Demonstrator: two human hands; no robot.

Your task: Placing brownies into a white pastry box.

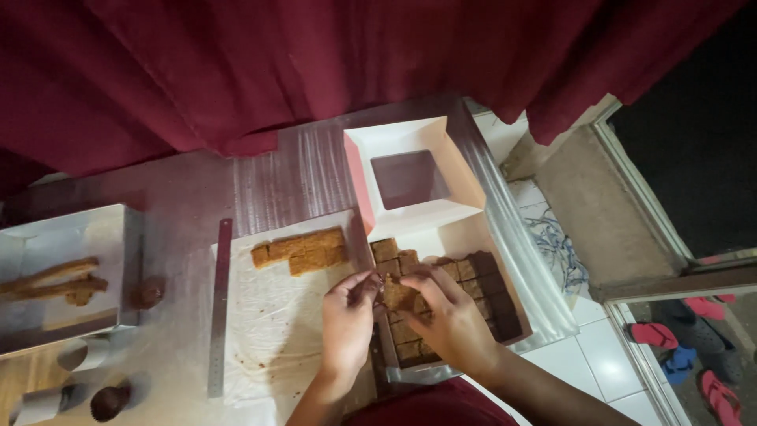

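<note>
Brownie square (398, 297), brown and crumbly-looking, sits pinched between both hands just above the open white cardboard box (441, 237); the left hand (347, 319) grips its left edge with curled fingertips, and the right hand (453, 323) holds its right side, fingers bent over it; the box already holds rows of similar small squares, lighter brown on the left, darker on the right; its hinged lid (414, 173) stands open behind, with a square window cut in it; left of the box, a short slab of uncut bars (301, 251) lies on a white, creased sheet (272, 331); a slim metal ruler (218, 308) rests along the sheet's left edge; farther left, a shallow metal tray (118, 237) holds long brown trimmings.
</note>
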